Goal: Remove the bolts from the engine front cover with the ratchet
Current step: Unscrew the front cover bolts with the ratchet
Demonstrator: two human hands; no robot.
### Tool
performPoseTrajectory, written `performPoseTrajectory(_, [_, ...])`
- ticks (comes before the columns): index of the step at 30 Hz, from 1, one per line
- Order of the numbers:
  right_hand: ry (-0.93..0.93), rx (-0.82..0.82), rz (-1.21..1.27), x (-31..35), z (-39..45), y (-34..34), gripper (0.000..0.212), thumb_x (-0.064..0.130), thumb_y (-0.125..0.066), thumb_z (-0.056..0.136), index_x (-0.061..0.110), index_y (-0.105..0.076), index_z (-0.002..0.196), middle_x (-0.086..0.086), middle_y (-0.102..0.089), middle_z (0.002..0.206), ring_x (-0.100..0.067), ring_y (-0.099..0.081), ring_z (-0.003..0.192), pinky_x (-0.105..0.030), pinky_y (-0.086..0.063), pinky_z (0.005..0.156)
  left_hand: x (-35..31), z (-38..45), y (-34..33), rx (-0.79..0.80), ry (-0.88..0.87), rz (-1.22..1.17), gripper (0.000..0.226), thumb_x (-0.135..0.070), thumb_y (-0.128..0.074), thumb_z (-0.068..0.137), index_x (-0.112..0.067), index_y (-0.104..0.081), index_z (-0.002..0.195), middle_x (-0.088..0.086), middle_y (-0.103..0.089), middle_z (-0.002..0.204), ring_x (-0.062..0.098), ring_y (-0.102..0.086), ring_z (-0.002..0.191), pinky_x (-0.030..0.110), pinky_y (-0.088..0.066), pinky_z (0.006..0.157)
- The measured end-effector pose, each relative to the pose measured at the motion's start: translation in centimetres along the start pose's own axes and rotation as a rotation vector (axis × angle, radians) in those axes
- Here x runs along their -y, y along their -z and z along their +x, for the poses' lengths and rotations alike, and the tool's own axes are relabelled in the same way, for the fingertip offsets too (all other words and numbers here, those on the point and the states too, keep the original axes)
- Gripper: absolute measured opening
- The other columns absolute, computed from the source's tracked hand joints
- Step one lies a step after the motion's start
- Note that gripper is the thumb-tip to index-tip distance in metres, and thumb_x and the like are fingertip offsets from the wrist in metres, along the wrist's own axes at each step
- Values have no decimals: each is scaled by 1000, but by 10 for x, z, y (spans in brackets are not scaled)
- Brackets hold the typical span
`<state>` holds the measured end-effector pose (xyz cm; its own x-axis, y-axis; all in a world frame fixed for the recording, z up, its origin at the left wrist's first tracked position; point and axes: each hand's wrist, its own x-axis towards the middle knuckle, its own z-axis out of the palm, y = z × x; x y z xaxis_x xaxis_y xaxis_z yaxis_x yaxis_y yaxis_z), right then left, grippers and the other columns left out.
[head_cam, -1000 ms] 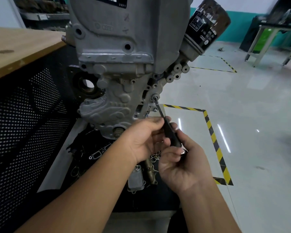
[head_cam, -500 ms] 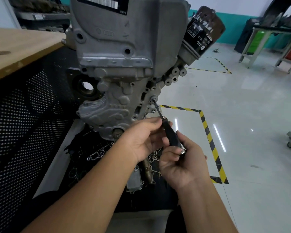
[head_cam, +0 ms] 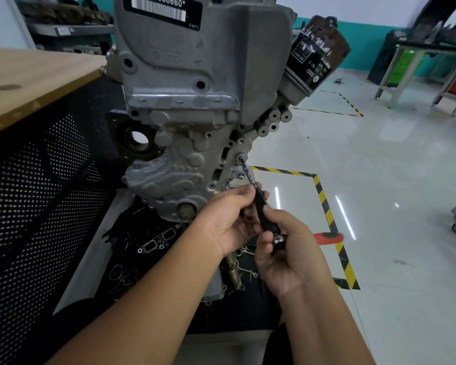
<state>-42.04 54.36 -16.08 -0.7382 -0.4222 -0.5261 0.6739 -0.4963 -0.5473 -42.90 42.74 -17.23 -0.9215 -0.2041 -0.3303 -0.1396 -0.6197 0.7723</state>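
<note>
Both hands on the ratchet: left hand pinches the upper end of its black handle, right hand curls around the butt end just below. Up and away from the left fingertips, the bit sits in a bolt on the right edge of the front cover.
</note>
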Motion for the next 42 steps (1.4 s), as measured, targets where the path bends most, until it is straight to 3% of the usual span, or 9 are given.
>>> performPoseTrajectory(3, [-116,95,176,-2,-2,1,21,19,-70,76,0,-76,68,-11,-60,62,-5,-47,31,-12,-36,28,2,0,-2,-26,7,34,16,-29,-68,95,-18,-63,85,0,-37,55,12,-35,37,19,-37,36])
performPoseTrajectory(7, [74,-51,-84,-7,0,1,21,19,-67,88,0,-73,93,-11,-61,64,-10,-48,37,-17,-38,32,5,3,-2,-71,-42,64,32,-28,-72,94,-19,-61,65,1,-37,52,16,-34,34,20,-33,34])
performPoseTrajectory(11, [327,-132,-243,-11,3,4,29,7,-85,76,0,-64,93,-11,-65,61,-16,-54,42,-23,-43,39,5,4,-4,-126,-119,99,21,-26,-76,91,-16,-64,76,0,-53,54,14,-45,38,18,-35,33])
performPoseTrajectory(16, [29,57,21,-8,0,1,17,18,-73,80,10,-74,95,-10,-62,66,-7,-49,38,-16,-35,32,-3,-3,-4,55,40,6,23,-34,-56,101,-16,-70,103,3,-73,88,16,-66,64,25,-44,46])
performPoseTrajectory(19, [-39,133,143,-5,1,3,12,25,-69,87,19,-78,84,-9,-61,67,-5,-46,36,-14,-33,31,-1,-3,-6,51,-6,-35,19,-21,-52,105,-9,-66,107,6,-75,84,19,-71,69,29,-48,57])
performPoseTrajectory(26, [411,-160,-354,-12,3,5,25,5,-84,78,0,-63,90,-15,-65,61,-21,-57,43,-26,-45,40,3,2,-6,-53,-106,125,31,-21,-67,97,-15,-77,69,9,-72,75,21,-66,60,26,-52,52])
performPoseTrajectory(33, [-58,132,225,-3,-2,4,9,18,-73,80,14,-80,76,-11,-66,75,-6,-57,41,-13,-42,34,-2,-4,-5,24,-17,0,19,-25,-53,105,-11,-65,106,7,-77,90,20,-74,75,29,-47,53])
performPoseTrajectory(39, [405,-137,-360,-14,2,7,26,11,-86,78,-3,-66,88,-18,-68,66,-21,-60,47,-27,-48,43,5,2,-5,-136,-143,114,27,-24,-80,86,-12,-73,63,12,-70,71,24,-64,60,29,-55,58])
performPoseTrajectory(42, [388,-158,-327,-15,3,5,23,6,-82,80,-6,-66,90,-19,-67,65,-21,-58,45,-26,-47,41,4,1,-7,-125,-108,48,23,-28,-77,89,-10,-71,77,11,-71,74,21,-66,55,24,-53,47])
